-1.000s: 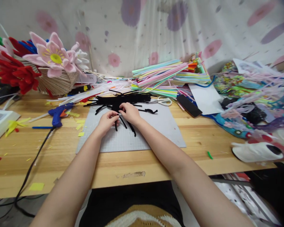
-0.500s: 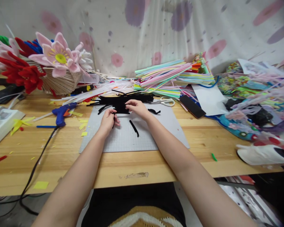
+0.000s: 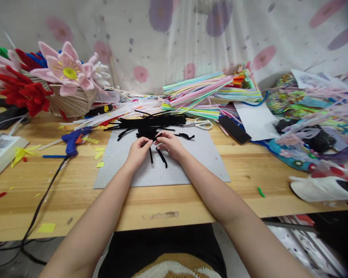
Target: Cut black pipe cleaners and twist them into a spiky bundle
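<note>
The left hand (image 3: 138, 152) has thumb and fingertips pinched together, and a thin black strip (image 3: 151, 155) runs down from just under them. The right hand (image 3: 172, 146) is narrowed too, its fingertips close beside the left's; a dark end shows there, but whether it is gripped or lies behind cannot be told. Half a second ago the hands were farther apart, the right over the small black heap (image 3: 145, 133) and the left off to the side with a strip; now they meet in front of that heap. The loose black piece (image 3: 161, 157) lies on the grey mat (image 3: 203, 166) below the right hand, as before.

The hands partly cover the heap, and behind it the long black bundle (image 3: 152, 122) crosses the mat's far edge, loose ends sticking out. To its right are a curled black piece (image 3: 186, 136) and the white-handled scissors (image 3: 203, 123), then a dark phone-like slab (image 3: 234, 129). Pastel stems (image 3: 197, 90) are piled beyond. Left of the mat, yellow scraps (image 3: 99, 155) lie near a blue glue gun (image 3: 72, 141), with a pink flower (image 3: 68, 71) farther back.
</note>
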Available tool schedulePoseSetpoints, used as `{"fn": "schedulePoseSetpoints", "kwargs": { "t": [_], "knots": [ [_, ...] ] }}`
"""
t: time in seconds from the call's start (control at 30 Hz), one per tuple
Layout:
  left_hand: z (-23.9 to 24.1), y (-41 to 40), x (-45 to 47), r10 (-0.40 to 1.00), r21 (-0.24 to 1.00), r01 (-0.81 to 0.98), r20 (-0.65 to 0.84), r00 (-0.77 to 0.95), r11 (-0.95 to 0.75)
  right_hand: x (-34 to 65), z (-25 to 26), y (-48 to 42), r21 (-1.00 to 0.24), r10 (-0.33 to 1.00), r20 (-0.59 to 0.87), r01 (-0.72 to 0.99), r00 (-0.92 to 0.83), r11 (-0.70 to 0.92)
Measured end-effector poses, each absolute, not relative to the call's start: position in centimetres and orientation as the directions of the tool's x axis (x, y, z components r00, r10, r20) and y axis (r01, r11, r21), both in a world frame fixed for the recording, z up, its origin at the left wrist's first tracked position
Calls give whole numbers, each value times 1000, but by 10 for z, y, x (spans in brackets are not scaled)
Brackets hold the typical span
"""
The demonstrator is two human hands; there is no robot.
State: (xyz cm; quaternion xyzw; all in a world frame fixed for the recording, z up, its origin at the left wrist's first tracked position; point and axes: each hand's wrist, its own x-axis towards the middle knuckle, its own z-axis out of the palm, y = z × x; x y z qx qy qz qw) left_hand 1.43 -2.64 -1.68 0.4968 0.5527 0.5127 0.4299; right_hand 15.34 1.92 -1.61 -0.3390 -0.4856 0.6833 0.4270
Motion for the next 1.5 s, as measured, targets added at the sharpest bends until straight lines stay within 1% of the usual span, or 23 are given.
{"fn": "schedulePoseSetpoints", "kwargs": {
  "t": [0.07,0.13,0.3,0.43,0.5,0.57,0.63,0.7,0.77,0.83,0.93,1.03,1.1,1.17,1.23,1.27,1.33,1.4,1.43,1.5],
  "knots": [
    [-18,-26,15,988,997,79,11,-151,1,149,-16,17,-933,913,-74,-295,-401,-204],
    [-18,-26,16,986,998,54,-6,-164,15,145,-15,16,-928,929,-82,-314,-360,-203],
    [-17,-24,23,980,1000,-28,-2,-200,-4,140,-16,15,-911,978,-72,-387,-195,-144],
    [-17,-24,28,976,998,-50,29,-217,-41,137,-17,17,-932,989,-31,-353,-145,-81],
    [-15,-25,27,980,996,-83,10,-200,-27,138,-17,18,-949,992,-2,-312,-123,-41],
    [-12,-25,25,985,987,-158,-38,-166,12,143,-15,21,-958,994,20,-286,-106,-12],
    [-9,-27,22,988,966,-242,-120,-100,93,149,-13,25,-957,995,34,-291,-93,5],
    [-6,-28,18,982,945,-279,-188,-26,173,157,-10,28,-950,995,39,-313,-88,9],
    [-5,-28,16,980,941,-277,-200,4,193,162,-8,30,-947,994,38,-321,-102,3],
    [-5,-28,14,983,942,-290,-181,-17,168,163,-8,30,-953,990,53,-303,-131,11],
    [-3,-27,13,978,898,-400,-206,-20,181,158,-10,25,-962,972,153,-251,-180,105],
    [2,-26,8,950,762,-582,-306,65,286,150,-13,18,-937,924,325,-198,-202,287],
    [5,-25,3,922,635,-685,-356,150,356,147,-13,11,-899,877,437,-117,-199,421],
    [6,-24,-2,895,513,-750,-374,242,417,147,-10,5,-834,821,538,23,-194,552],
    [5,-23,-7,864,417,-776,-392,315,472,149,-7,0,-717,736,634,176,-238,674],
    [5,-22,-9,851,383,-784,-404,334,489,150,-5,-2,-640,683,671,238,-288,730],
    [4,-22,-10,838,348,-795,-432,334,497,151,-3,-4,-472,567,707,315,-423,823],
    [3,-22,-10,833,352,-797,-457,312,491,150,-3,-5,-338,475,696,339,-538,878],
    [3,-21,-10,831,366,-790,-468,301,492,149,-3,-4,-296,447,684,341,-576,892],
    [2,-20,-8,827,403,-767,-484,286,500,146,-5,-4,-265,417,664,326,-620,907]
  ]
}}
